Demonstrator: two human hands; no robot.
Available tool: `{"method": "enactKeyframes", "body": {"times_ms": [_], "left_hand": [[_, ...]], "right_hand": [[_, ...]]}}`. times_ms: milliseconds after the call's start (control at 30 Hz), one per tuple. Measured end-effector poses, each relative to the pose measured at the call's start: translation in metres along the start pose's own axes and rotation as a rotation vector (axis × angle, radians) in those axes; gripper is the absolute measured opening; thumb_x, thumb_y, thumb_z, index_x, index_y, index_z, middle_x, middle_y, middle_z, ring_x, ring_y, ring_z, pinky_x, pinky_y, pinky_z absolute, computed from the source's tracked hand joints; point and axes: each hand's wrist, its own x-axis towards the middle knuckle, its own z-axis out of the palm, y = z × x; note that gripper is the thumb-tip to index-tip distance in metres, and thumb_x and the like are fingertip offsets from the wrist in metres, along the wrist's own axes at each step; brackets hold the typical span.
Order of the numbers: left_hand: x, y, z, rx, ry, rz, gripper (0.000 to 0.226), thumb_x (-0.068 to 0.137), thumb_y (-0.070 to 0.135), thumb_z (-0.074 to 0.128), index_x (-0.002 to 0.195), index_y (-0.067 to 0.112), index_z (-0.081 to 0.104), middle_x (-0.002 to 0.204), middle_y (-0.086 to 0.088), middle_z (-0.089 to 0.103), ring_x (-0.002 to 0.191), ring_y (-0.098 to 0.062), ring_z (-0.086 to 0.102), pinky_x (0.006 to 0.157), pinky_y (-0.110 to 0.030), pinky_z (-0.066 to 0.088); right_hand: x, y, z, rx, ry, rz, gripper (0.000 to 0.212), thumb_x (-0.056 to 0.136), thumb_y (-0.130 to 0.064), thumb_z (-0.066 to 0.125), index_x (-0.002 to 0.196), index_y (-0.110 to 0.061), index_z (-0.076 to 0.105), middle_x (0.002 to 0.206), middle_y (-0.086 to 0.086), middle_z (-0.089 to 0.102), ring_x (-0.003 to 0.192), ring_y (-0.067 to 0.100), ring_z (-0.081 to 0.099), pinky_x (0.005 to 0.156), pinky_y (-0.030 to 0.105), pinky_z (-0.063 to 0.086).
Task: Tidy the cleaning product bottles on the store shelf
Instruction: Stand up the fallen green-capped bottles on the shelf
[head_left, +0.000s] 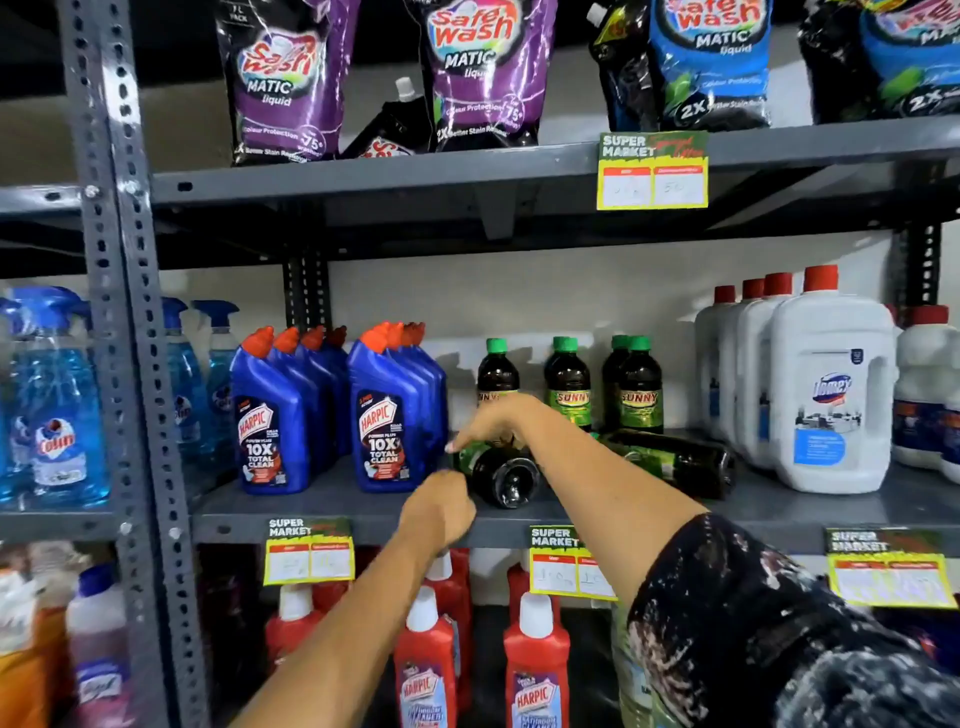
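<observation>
On the middle shelf (363, 512), a dark Sunny bottle (504, 480) lies on its side with its base toward me. My right hand (493, 421) reaches over it from above, fingers curved down around its body; the thumb is hidden. My left hand (441, 506) hovers just left of the bottle's base, fingers curled with nothing in them. A second fallen Sunny bottle (675, 460) lies to the right, behind my right forearm. Behind them stand three rows of green-capped Sunny bottles (640, 387).
Two rows of blue Harpic bottles (384, 415) stand close on the left of the fallen bottle. White Domex jugs (831, 384) stand on the right. Safewash pouches (488, 73) fill the upper shelf, and red Harpic bottles (535, 665) the lower one. Price tags (309, 553) hang from the shelf edges.
</observation>
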Motion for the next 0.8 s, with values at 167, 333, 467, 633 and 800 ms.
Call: {"method": "enactKeyframes", "body": {"times_ms": [167,333,467,633,800], "left_hand": [[-0.006,-0.001,0.009,0.086,-0.078,0.059,0.044,0.098,0.025,0.027,0.131,0.003,0.046,0.138,-0.019,0.049,0.123,-0.035,0.047,0.102,-0.041,0.038],[-0.001,-0.002,0.011,0.129,-0.069,0.094,0.047,0.097,0.031,0.027,0.137,0.009,0.04,0.144,-0.014,0.044,0.129,-0.031,0.044,0.106,-0.039,0.033],[-0.003,-0.002,0.011,0.179,-0.088,0.103,0.041,0.098,0.025,0.028,0.13,0.004,0.044,0.139,-0.018,0.048,0.125,-0.032,0.047,0.102,-0.042,0.037],[-0.008,-0.003,0.01,0.132,-0.022,0.133,0.042,0.097,0.026,0.031,0.123,0.0,0.051,0.132,-0.021,0.053,0.119,-0.034,0.052,0.097,-0.042,0.042],[-0.007,-0.001,0.007,0.15,-0.104,0.107,0.047,0.097,0.028,0.025,0.132,0.003,0.045,0.141,-0.018,0.046,0.127,-0.032,0.044,0.105,-0.043,0.035]], "right_hand": [[0.029,0.011,0.034,-0.181,0.286,0.146,0.06,0.075,-0.044,0.07,0.123,-0.011,0.057,0.128,0.011,0.059,0.113,0.031,0.058,0.094,0.037,0.048],[0.049,0.028,0.041,0.041,0.587,0.164,0.079,0.063,-0.052,0.075,0.127,-0.014,0.047,0.123,0.009,0.062,0.114,0.032,0.058,0.09,0.04,0.049],[0.055,0.036,0.055,0.404,0.913,-0.033,0.094,0.067,-0.051,0.074,0.141,-0.014,0.03,0.138,0.011,0.046,0.129,0.034,0.042,0.101,0.052,0.036],[0.054,0.051,0.066,0.827,0.793,-0.331,0.092,0.071,-0.02,0.081,0.142,-0.011,0.023,0.128,0.013,0.055,0.116,0.027,0.055,0.098,0.037,0.045],[0.043,0.049,0.039,0.668,0.757,-0.303,0.11,0.062,-0.05,0.08,0.145,-0.012,0.018,0.143,0.015,0.038,0.129,0.031,0.042,0.102,0.043,0.042]]}}
